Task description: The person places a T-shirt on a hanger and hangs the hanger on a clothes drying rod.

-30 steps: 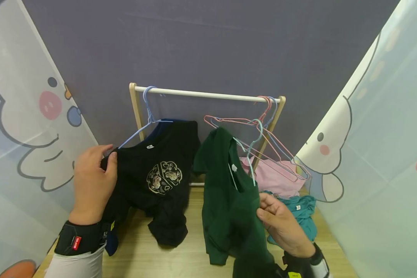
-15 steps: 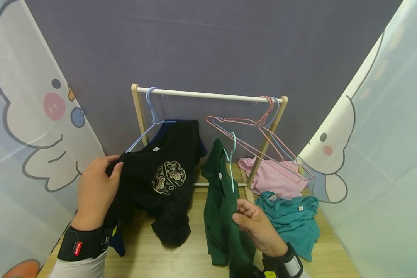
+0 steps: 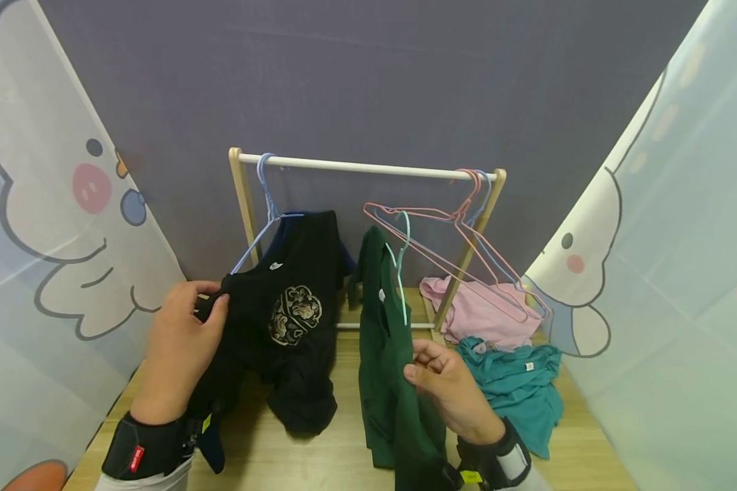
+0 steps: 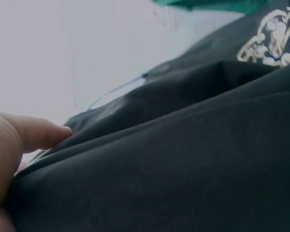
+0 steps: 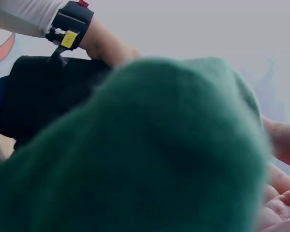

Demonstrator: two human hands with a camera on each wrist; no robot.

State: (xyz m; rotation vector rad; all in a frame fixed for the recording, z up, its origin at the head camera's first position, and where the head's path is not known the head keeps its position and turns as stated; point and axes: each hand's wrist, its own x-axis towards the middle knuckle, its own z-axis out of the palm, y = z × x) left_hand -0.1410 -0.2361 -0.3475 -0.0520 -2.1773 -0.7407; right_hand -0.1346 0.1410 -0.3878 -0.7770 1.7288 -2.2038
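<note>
1. Two hands are at work, each on a garment. Left hand: thumb and fingers pinch the shoulder edge of a black shirt, on the side nearer that hand.
2. Black shirt: on a light blue hanger whose hook sits over the white rail, near its left end. Chest bears a pale, ornate emblem. A dark blue garment shows behind it.
3. Right hand: thumb and fingers pinch the edge of a green shirt, below its shoulder.
4. Green shirt: folded narrow, held in front of the rack and to the right of the black shirt. A mint hanger shows at its neckline, hook raised but apart from the rail. The right wrist view shows the green cloth blurred.
5. Rack, right end: pink hangers and a blue one hang close together beside the wooden post.
6. Table, right side: a pink garment lies behind a crumpled teal shirt.
7. Both wrists carry black bands.
</note>
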